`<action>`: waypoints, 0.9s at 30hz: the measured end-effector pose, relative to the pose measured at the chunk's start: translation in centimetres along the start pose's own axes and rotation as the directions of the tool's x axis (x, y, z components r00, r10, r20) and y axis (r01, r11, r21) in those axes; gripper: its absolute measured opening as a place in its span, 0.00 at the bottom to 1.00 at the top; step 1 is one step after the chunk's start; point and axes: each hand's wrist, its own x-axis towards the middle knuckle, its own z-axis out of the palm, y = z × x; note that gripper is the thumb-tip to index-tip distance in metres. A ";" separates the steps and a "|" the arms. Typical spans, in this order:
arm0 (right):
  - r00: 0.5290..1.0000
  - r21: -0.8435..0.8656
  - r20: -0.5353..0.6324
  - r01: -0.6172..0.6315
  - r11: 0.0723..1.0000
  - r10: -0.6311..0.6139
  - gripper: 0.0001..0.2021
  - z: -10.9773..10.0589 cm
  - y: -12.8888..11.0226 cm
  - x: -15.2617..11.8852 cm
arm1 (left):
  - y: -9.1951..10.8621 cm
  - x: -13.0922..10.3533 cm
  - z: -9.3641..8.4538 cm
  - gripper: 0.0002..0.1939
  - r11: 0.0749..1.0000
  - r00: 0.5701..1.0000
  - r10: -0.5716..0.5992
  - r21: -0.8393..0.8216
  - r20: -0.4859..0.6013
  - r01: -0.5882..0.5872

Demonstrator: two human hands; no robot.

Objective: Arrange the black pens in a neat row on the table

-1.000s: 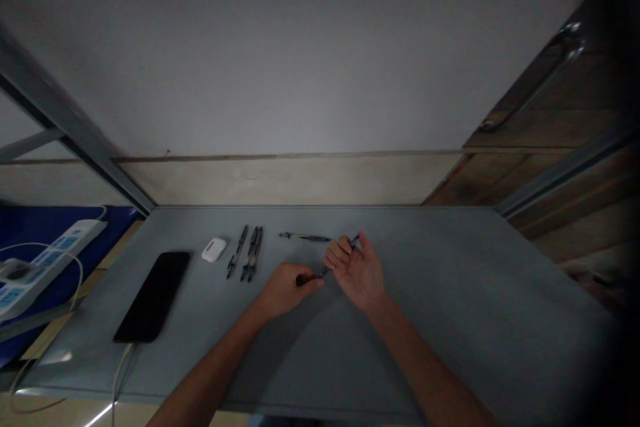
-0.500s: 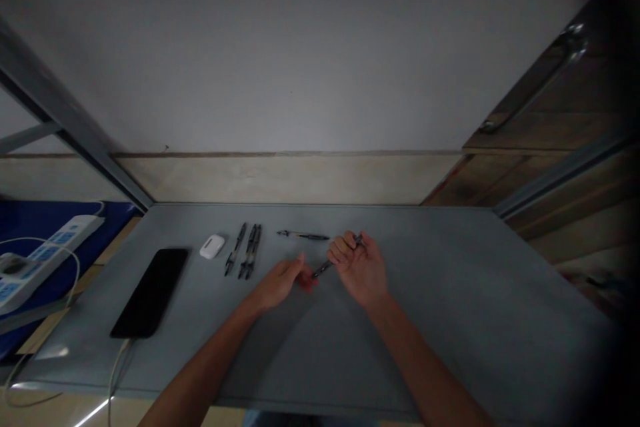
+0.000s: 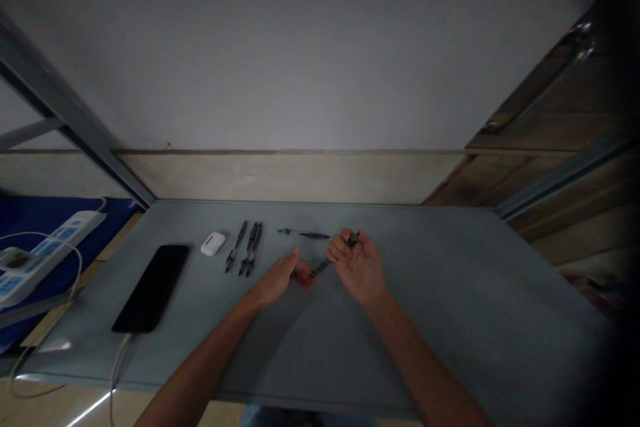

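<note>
A dark pen [image 3: 323, 267] slants between my two hands above the table. My right hand [image 3: 359, 267] is closed around its upper part, palm turned up, and the dark upper end shows near the thumb. At the lower end of the pen, the curled fingers of my left hand [image 3: 283, 277] meet the tip; the exact grip is partly hidden. Just beyond the hands, another pen [image 3: 303, 234] lies crosswise on the table. Left of my left hand, a pen [image 3: 237, 247] lies beside two more pens [image 3: 251, 249] placed close together.
A white earbud case [image 3: 213, 243] and a black phone [image 3: 153, 289] with a cable [image 3: 116, 363] lie left on the grey table [image 3: 450, 320]. A white power strip [image 3: 50, 253] rests on a blue surface beyond the left edge. The wall [image 3: 295, 177] rises behind the table.
The pen in my hands has tilted slightly, and more of its dark upper end shows at my right hand. Both hands stay nearly in place; the view has shifted a little.
</note>
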 end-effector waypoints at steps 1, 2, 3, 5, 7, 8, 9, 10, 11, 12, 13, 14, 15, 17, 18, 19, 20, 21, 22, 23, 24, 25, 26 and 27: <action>1.000 0.013 -0.003 -0.005 1.000 0.005 0.16 0.0 0.0 0.0 | 0.0 0.0 0.0 0.42 1.000 1.000 0.008 -0.019 0.001 -0.008; 1.000 0.028 -0.004 -0.010 1.000 0.010 0.15 -0.1 0.1 0.0 | 0.0 0.0 0.0 0.42 0.999 1.000 0.015 -0.036 0.003 -0.015; 1.000 0.043 -0.005 -0.012 0.999 0.012 0.15 -0.1 0.1 0.0 | 0.0 0.0 0.0 0.42 0.999 1.000 0.019 -0.051 0.003 -0.019; 1.000 0.055 -0.005 -0.007 0.998 0.008 0.15 0.0 0.1 0.0 | 0.0 0.0 0.0 0.41 0.998 1.000 0.021 -0.062 -0.001 -0.021; 1.000 0.046 -0.003 -0.007 0.999 0.007 0.16 0.0 0.1 0.0 | 0.0 0.0 0.0 0.40 0.998 1.000 0.016 -0.054 -0.002 -0.016; 1.000 0.042 -0.004 -0.011 0.999 0.011 0.16 0.1 0.1 0.0 | 0.0 0.0 0.0 0.40 0.999 1.000 0.015 -0.051 -0.002 -0.015; 1.000 0.044 -0.006 -0.019 0.999 0.019 0.17 0.1 0.1 0.0 | 0.0 -0.1 0.0 0.39 0.999 1.000 0.017 -0.050 -0.001 -0.017; 1.000 0.051 -0.007 -0.027 0.998 0.028 0.17 0.0 0.1 0.1 | 0.1 -0.1 0.0 0.39 0.998 1.000 0.021 -0.053 0.002 -0.021; 0.999 0.063 -0.007 -0.034 0.997 0.035 0.17 0.0 0.1 0.1 | 0.1 -0.1 0.0 0.39 0.998 1.000 0.026 -0.060 0.005 -0.026; 0.999 0.077 -0.008 -0.039 0.996 0.039 0.16 0.0 0.1 0.1 | 0.2 -0.1 0.0 0.39 0.997 0.999 0.033 -0.071 0.004 -0.032; 0.999 0.091 -0.007 -0.042 0.995 0.043 0.16 -0.1 0.2 0.1 | 0.2 -0.1 0.0 0.39 0.996 0.999 0.037 -0.083 0.003 -0.037; 0.999 0.105 -0.006 -0.045 0.994 0.045 0.16 -0.1 0.2 0.1 | 0.2 -0.1 0.0 0.39 0.995 0.999 0.038 -0.093 0.001 -0.037; 0.999 0.119 -0.004 -0.048 0.992 0.049 0.16 -0.1 0.2 0.1 | 0.2 -0.1 0.0 0.39 0.995 0.999 0.034 -0.097 0.000 -0.034; 0.999 0.153 0.007 -0.053 0.987 0.053 0.15 -0.2 0.2 0.1 | 0.1 0.0 0.0 0.40 0.995 1.000 0.025 -0.092 -0.002 -0.025; 0.999 0.172 0.015 -0.054 0.984 0.052 0.15 -0.2 0.2 0.1 | 0.1 0.0 0.0 0.41 0.996 1.000 0.024 -0.089 -0.001 -0.024; 0.999 0.193 0.024 -0.052 0.980 0.048 0.14 -0.2 0.2 0.1 | 0.0 0.0 0.0 0.41 0.996 1.000 0.023 -0.086 0.002 -0.023; 0.999 0.214 0.032 -0.048 0.976 0.042 0.14 -0.2 0.2 0.1 | 0.0 0.1 0.0 0.41 0.996 1.000 0.022 -0.083 0.002 -0.022; 0.999 0.235 0.037 -0.042 0.971 0.035 0.14 -0.2 0.2 0.1 | -0.1 0.1 -0.1 0.41 0.997 1.000 0.021 -0.078 0.002 -0.021; 0.999 0.254 0.040 -0.037 0.966 0.028 0.14 -0.2 0.2 0.1 | -0.1 0.1 -0.1 0.41 0.997 1.000 0.018 -0.072 0.002 -0.018; 0.999 0.271 0.041 -0.033 0.962 0.023 0.14 -0.2 0.3 0.1 | -0.1 0.1 -0.1 0.41 0.998 1.000 0.015 -0.062 0.003 -0.015; 0.999 0.285 0.040 -0.031 0.958 0.020 0.14 -0.3 0.3 0.1 | -0.1 0.1 -0.1 0.41 0.998 1.000 0.011 -0.055 0.000 -0.011; 0.999 0.296 0.040 -0.031 0.955 0.020 0.14 -0.3 0.3 0.1 | -0.1 0.2 -0.1 0.41 0.998 1.000 0.008 -0.055 -0.002 -0.008; 0.999 0.305 0.041 -0.031 0.952 0.020 0.14 -0.3 0.3 0.1 | -0.2 0.2 -0.1 0.41 0.998 1.000 0.008 -0.062 -0.003 -0.008; 0.999 0.310 0.042 -0.034 0.950 0.022 0.15 -0.3 0.3 0.1 | -0.2 0.2 -0.1 0.41 0.997 1.000 0.009 -0.070 -0.001 -0.009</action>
